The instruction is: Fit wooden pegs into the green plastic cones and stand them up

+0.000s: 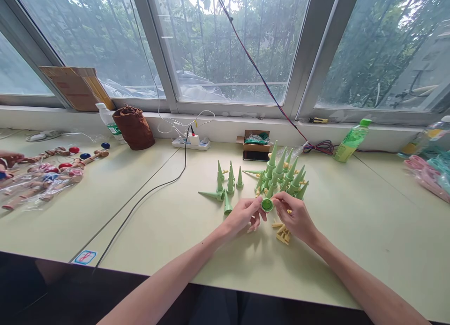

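Between my hands is a green plastic cone [267, 204], its round hollow base turned towards me. My left hand [246, 213] is closed on the cone's left side, thumb and forefinger at the rim. From the right, my right hand [296, 216] pinches close against the rim; anything in its fingertips is too small to make out. Below that hand lies a small pile of yellow pegs [282, 234]. Just behind, many green cones [280, 168] stand crowded together, with bits of yellow among them. A looser group of green cones [230, 182] stands to the left, some lying down.
A black cable [149, 190] crosses the table from a white power strip [191, 143]. At the back are a small open carton [256, 136], a phone [256, 155], a brown bag [133, 128] and a green bottle [351, 141]. Another person's hand [10, 158] is beside bagged wooden toys [52, 177].
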Motion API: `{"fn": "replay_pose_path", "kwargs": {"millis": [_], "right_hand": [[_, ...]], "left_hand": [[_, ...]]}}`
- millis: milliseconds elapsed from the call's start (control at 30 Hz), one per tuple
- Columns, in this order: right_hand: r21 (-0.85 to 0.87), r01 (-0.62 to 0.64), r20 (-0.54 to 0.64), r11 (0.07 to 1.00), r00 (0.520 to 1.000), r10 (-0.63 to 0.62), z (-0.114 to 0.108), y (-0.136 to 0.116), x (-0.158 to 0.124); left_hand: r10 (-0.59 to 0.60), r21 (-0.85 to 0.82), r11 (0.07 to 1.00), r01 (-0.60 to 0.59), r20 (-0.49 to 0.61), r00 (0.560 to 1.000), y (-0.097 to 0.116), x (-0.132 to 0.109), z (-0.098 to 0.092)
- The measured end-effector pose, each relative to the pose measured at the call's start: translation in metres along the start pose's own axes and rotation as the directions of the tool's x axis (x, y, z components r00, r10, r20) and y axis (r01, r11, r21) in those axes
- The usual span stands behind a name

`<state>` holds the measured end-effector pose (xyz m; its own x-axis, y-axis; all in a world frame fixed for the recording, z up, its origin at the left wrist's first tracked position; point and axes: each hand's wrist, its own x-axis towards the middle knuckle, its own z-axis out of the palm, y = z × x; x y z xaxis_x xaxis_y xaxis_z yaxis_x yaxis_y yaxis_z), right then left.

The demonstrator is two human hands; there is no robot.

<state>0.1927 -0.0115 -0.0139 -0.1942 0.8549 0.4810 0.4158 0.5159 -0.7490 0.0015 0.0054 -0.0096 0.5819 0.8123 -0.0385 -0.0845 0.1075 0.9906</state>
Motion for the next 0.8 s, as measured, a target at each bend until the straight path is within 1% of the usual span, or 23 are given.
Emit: {"fn": "replay_pose_path", "kwargs": {"millis": [300,500,667,800], "right_hand": [[-0.025,-0.014,0.022,1.0,1.0,0.014,0.0003,0.0011,-0.0001],[-0.03,-0.018,0.033,0.999,0.999,0.019,0.0,0.0016,-0.0006],[-0.009,-0.029,0.032,1.0,0.999,0.029,-0.0006,0.0012,-0.0012],[0.007,-0.043,0.037,0.999,0.998,0.043,-0.0007,0.0016,-0.0011]], "left_hand": [[-0.001,0.019,1.0,0.001,-0.002,1.0,-0.004,0.0003,-0.003],[0.013,0.095,0.995,-0.016,0.03,0.999,0.0004,-0.0016,-0.0019],[0.029,0.138,0.99,-0.031,0.017,0.999,0.0019,-0.0029,-0.0013],[0.079,0.204,0.976,-0.081,0.016,0.997,0.0041,-0.0039,-0.0003]]}}
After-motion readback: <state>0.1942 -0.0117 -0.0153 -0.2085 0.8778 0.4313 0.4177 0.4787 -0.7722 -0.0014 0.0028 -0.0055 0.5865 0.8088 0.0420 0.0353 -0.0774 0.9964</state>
